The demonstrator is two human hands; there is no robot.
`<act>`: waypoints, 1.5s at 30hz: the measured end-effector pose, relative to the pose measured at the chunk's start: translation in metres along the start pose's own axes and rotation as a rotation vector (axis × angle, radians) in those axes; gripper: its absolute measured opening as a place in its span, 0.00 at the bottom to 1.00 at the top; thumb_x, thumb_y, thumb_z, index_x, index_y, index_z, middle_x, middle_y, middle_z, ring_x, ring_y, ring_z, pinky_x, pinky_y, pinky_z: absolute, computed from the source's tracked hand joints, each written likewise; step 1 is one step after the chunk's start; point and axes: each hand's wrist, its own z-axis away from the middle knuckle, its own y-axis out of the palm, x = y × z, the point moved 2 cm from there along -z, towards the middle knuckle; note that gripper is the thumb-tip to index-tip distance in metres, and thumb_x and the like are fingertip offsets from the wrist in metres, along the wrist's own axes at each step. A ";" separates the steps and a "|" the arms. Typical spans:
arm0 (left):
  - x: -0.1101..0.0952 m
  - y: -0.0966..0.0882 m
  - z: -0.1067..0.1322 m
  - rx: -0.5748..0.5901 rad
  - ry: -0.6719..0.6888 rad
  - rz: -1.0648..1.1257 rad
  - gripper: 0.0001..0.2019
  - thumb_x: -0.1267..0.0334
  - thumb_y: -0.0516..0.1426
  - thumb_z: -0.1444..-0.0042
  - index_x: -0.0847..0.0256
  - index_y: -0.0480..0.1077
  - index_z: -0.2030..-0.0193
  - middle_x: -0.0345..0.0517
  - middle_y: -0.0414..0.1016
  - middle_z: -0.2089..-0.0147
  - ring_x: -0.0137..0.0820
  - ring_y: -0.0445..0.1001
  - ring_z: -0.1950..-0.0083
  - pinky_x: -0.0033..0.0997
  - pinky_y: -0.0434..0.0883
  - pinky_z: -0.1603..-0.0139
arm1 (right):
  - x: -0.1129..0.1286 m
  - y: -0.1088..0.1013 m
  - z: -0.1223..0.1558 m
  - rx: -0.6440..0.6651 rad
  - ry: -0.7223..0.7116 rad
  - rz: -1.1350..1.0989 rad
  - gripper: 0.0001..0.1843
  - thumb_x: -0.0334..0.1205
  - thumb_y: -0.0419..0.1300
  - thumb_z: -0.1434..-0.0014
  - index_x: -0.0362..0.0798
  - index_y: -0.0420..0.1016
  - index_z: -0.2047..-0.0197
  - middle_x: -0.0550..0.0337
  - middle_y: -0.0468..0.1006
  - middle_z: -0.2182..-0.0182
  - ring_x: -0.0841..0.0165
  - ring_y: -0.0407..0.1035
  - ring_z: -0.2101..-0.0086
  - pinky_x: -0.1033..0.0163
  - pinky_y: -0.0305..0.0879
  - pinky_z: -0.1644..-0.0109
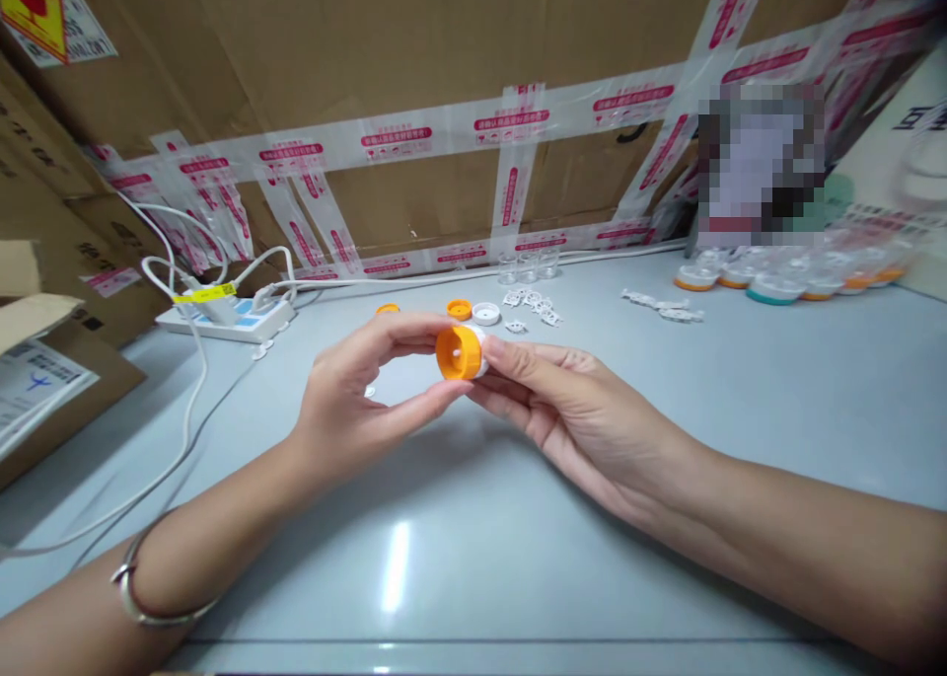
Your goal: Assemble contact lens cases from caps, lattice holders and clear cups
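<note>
My left hand [355,390] pinches an orange cap [458,352] between thumb and fingers, above the middle of the table. My right hand [569,410] meets it from the right, fingers closed on a white piece [482,348] pressed against the cap's far side. Behind the hands lie two more orange caps [460,309], a white cap [486,313], and several small white plastic parts [534,306].
A white power strip [226,319] with cables sits at back left. A row of finished orange and teal capped pieces [784,279] stands at back right. Small clear cups [527,265] line the taped cardboard wall. A cardboard box [44,380] sits at the left on the grey table [414,548].
</note>
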 end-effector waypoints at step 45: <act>-0.011 -0.004 -0.001 0.116 0.100 -0.391 0.12 0.68 0.59 0.48 0.59 0.68 0.55 0.42 0.78 0.62 0.29 0.76 0.63 0.27 0.73 0.60 | -0.006 -0.001 -0.001 -0.093 0.072 -0.036 0.07 0.39 0.67 0.54 0.47 0.80 0.70 0.60 0.80 0.69 0.69 0.74 0.61 0.61 0.68 0.47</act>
